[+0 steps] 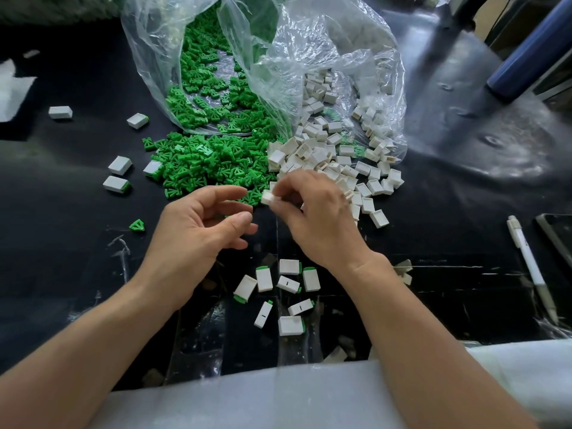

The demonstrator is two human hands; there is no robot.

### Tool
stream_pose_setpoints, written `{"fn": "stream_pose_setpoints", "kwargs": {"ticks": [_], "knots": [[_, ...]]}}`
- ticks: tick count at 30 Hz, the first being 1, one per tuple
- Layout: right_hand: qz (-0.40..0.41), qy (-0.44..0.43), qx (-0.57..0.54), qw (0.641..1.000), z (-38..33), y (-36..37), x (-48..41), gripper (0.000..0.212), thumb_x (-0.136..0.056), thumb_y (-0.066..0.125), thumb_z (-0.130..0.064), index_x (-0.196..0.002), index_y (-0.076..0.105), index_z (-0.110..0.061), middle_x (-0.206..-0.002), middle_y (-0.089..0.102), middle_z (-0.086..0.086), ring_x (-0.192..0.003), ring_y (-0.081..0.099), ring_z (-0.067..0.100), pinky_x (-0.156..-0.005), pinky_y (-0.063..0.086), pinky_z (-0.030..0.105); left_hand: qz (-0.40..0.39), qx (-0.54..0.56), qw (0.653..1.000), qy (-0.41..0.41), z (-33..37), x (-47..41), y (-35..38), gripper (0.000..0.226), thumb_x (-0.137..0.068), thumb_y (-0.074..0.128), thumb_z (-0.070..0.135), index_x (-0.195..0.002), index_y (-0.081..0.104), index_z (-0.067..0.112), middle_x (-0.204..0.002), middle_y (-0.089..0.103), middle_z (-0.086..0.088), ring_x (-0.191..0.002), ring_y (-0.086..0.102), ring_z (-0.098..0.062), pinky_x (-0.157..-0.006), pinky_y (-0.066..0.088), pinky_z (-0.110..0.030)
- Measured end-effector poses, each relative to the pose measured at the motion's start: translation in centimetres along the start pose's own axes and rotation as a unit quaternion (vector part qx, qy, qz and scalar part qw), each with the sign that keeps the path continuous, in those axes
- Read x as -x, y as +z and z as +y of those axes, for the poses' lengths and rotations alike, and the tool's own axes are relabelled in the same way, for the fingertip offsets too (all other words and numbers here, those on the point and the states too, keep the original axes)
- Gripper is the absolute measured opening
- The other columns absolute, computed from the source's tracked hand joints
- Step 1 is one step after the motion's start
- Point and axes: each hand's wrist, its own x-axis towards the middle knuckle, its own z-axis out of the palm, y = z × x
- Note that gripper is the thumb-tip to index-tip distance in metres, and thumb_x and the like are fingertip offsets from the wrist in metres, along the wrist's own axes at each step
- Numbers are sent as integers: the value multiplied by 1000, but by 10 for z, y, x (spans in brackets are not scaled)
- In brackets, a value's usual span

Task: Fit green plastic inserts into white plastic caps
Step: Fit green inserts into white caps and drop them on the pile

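One white cap in pinching grip of right hand, left hand loose and unclenched.

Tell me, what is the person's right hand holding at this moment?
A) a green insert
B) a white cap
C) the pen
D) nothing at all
B: the right hand pinches a white cap between its fingertips, just in front of the piles, while the pen lies apart on the table.
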Motion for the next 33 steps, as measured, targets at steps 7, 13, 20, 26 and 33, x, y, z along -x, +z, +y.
{"fn": "stream_pose_setpoints", "kwargs": {"ticks": [7,13,20,26,33], "knots": [[-69,-67,-74,993,-8,9,5,24,-83,63,-8,-106,64,-1,-102,62,11,-91,58,22,-79,44,26,14,18,1000,1,2,-1,-1,19,-72,68,7,-88,66,17,-74,72,1,-66,68,-9,-57,52,-15],[-87,-22,56,994,-2,15,-2,37,-96,43,-19,-132,49,-13,-122,50,8,-116,40,23,-93,31,29,59,14,998,-4,-2,-4,-4,27,-73,70,-5,-82,69,21,-83,71,-3,-89,69,-27,-76,57,-24],[-73,-26,105,991,1,17,-1,23,-89,54,-10,-111,60,-8,-112,58,9,-105,48,26,-86,33,30,54,20,998,-11,0,-4,-3,29,-75,65,-11,-76,68,18,-70,70,1,-77,70,-23,-61,55,-19],[-45,27,4,999,0,13,0,32,-82,63,-2,-114,62,-9,-107,58,9,-96,57,23,-85,40,25,40,21,999,-10,2,-3,-1,27,-71,70,-6,-77,68,20,-71,71,4,-67,67,-11,-57,52,-16],[11,63,-80,995,1,4,2,11,-78,69,-6,-86,65,-12,-75,55,-12,-69,54,6,-73,47,24,20,33,999,-21,2,-1,0,28,-77,61,-14,-83,66,13,-66,68,2,-65,70,-14,-57,53,-17]]}}
